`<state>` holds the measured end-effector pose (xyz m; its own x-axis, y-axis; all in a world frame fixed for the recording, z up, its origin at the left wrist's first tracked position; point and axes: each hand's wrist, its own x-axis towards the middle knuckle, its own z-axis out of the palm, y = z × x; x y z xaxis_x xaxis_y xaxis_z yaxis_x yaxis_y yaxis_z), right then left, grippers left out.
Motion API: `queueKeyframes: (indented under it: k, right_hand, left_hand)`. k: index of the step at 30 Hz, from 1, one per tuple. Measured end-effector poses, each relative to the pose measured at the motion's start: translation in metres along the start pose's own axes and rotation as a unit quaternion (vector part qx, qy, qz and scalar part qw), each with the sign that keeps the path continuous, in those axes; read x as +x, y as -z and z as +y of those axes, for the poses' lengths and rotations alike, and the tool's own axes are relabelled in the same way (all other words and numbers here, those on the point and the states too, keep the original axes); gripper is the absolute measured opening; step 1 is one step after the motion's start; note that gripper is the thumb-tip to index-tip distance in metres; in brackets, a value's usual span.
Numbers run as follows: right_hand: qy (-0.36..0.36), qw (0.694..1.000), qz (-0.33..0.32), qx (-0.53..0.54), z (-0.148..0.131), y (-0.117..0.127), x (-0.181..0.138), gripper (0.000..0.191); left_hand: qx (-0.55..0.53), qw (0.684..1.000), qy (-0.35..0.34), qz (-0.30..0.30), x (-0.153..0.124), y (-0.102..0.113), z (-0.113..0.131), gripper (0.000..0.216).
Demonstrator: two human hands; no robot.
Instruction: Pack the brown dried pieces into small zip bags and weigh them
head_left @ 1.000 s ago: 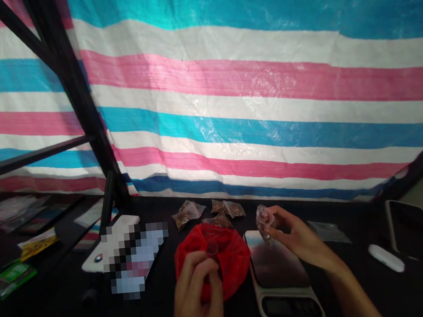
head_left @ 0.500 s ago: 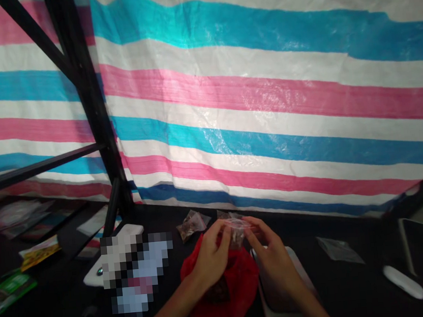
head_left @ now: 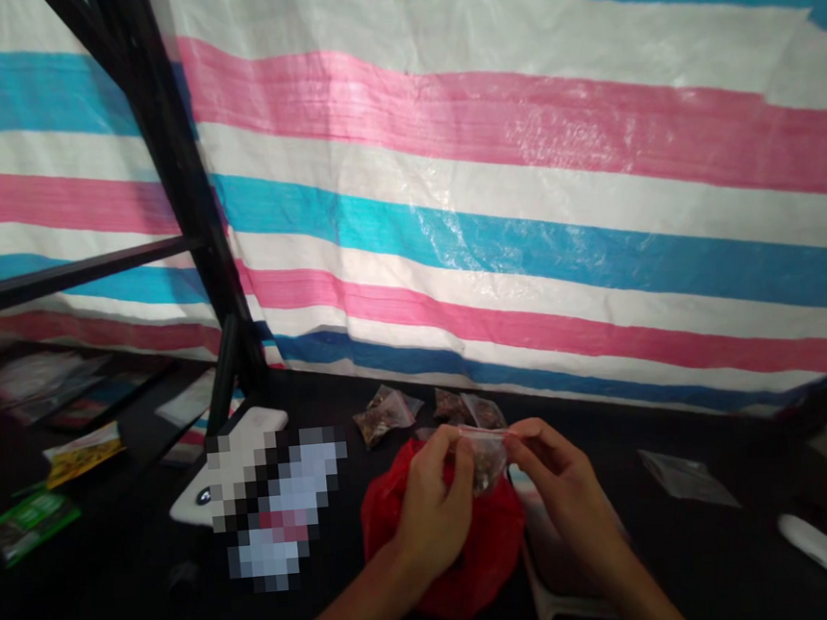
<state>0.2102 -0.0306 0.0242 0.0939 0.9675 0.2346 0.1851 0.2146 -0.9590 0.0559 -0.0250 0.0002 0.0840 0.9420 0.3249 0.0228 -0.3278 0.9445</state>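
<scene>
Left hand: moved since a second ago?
Yes. The left hand rose from the red bag's near edge to pinch the small clear bag above it.

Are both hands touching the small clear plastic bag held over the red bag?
Touching. The head view shows the left hand and right hand each pinching the top edge of the small clear plastic bag.

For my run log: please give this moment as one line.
left hand: pinches small bag | right hand: pinches same bag | below: red bag
</scene>
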Motion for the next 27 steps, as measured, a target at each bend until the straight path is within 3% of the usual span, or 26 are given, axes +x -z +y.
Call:
queueKeyframes:
  k: [7,13,19,27]
  right_hand:
    - [0.031,0.998,-0.037,-0.027,0.003,-0.003,-0.003,0.029]
    - [0.103,0.994,0.015,-0.03,0.006,-0.006,-0.005,0.025]
    - [0.072,0.996,-0.04,-0.021,0.005,-0.005,-0.005,0.022]
    - [0.086,0.995,-0.035,-0.029,-0.006,-0.01,-0.011,0.028]
  left_hand:
    - [-0.001,1.0,-0.028,-0.012,-0.004,0.001,0.001,0.033]
    - [0.005,0.995,-0.099,-0.011,-0.007,0.0,-0.002,0.022]
    - [0.006,0.994,-0.112,0.014,-0.006,-0.003,-0.005,0.016]
    - [0.003,0.992,-0.125,0.027,-0.009,-0.004,0.0,0.01]
